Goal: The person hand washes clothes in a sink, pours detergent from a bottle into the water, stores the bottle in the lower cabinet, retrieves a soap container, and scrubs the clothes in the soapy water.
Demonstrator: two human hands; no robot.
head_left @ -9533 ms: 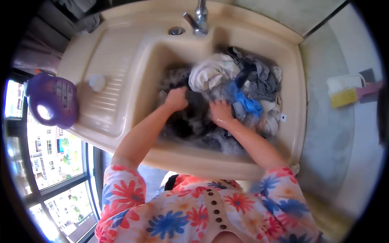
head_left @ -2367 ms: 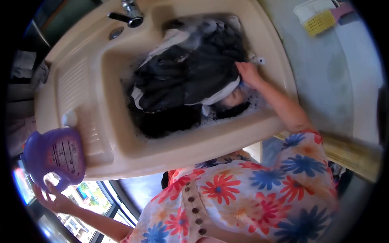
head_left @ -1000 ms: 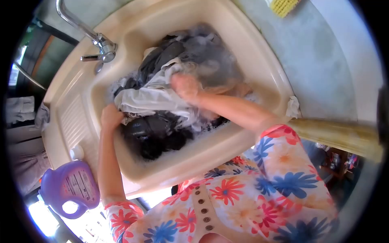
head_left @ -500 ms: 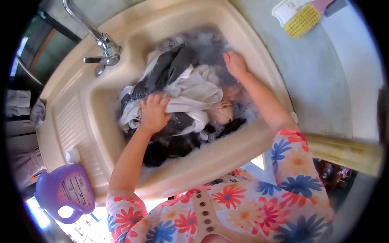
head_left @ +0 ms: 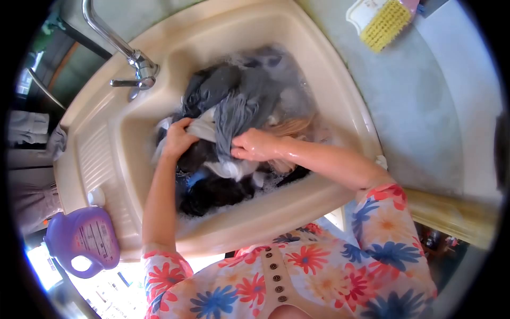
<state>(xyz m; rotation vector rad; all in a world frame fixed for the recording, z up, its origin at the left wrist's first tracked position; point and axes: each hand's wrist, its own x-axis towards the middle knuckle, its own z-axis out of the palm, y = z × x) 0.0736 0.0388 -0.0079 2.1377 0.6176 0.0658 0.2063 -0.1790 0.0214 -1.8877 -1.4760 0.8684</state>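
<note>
Soapy water fills the basin of a beige sink (head_left: 340,90), with a heap of wet clothes in it. My right hand (head_left: 258,144) is closed on a bunched grey garment (head_left: 241,109) pulled across the pile. To its left, my left hand (head_left: 179,138) has its fingers closed on a white cloth (head_left: 203,127); the fingertips are partly hidden. Black clothing (head_left: 220,194) lies nearest me, partly under water. A peach-coloured cloth (head_left: 292,126) shows beside my right wrist.
A chrome faucet (head_left: 141,66) rises at the sink's back left. On the ribbed drainboard (head_left: 98,143) is a small white cap (head_left: 96,196), near a purple detergent bottle (head_left: 85,242). A yellow-bristled brush (head_left: 385,26) lies on the ledge at right.
My right hand has come from the basin's right side to the middle and taken hold of the grey garment. The white cloth that lay on top is now mostly covered; my left hand shifted slightly left.
</note>
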